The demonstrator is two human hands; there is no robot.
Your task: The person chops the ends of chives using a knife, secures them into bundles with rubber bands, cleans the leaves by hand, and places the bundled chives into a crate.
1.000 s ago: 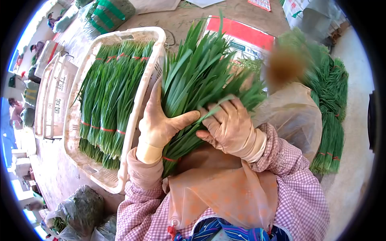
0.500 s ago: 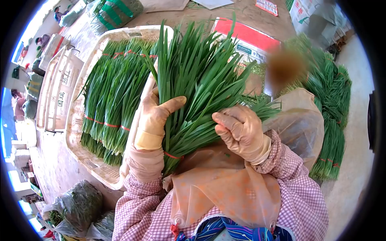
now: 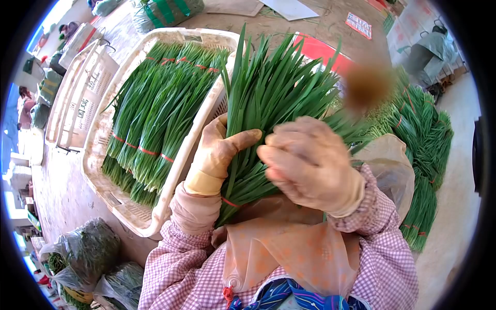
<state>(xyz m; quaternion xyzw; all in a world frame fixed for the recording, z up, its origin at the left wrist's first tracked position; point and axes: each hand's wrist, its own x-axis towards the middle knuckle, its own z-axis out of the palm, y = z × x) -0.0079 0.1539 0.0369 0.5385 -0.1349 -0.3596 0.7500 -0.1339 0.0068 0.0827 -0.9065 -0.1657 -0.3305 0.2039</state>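
Observation:
My gloved left hand (image 3: 213, 155) is wrapped round a large bunch of garlic chives (image 3: 281, 85), its thumb lying across the front of the leaves. A red band (image 3: 230, 202) ties the bunch near its lower end. The leaf tips fan up and to the right. In front of the leaves is my gloved right hand (image 3: 312, 165), slightly blurred, with its fingers curled in and closed. Whether anything is pinched in those fingers is hidden. To the left of the bunch, a white plastic crate (image 3: 178, 178) holds tied chive bundles (image 3: 160, 111).
More chives (image 3: 426, 137) are heaped on the right, some banded in red. Stacked white crates (image 3: 85, 98) stand at the left. Plastic bags of greens (image 3: 90, 248) lie at lower left, and a green-strapped bag (image 3: 168, 13) sits behind the crate. A brown blur hides part of the upper right.
My right hand has moved up and left across the leaves, nearer to my left thumb. The left hand and bunch appear slightly farther right as the view has shifted.

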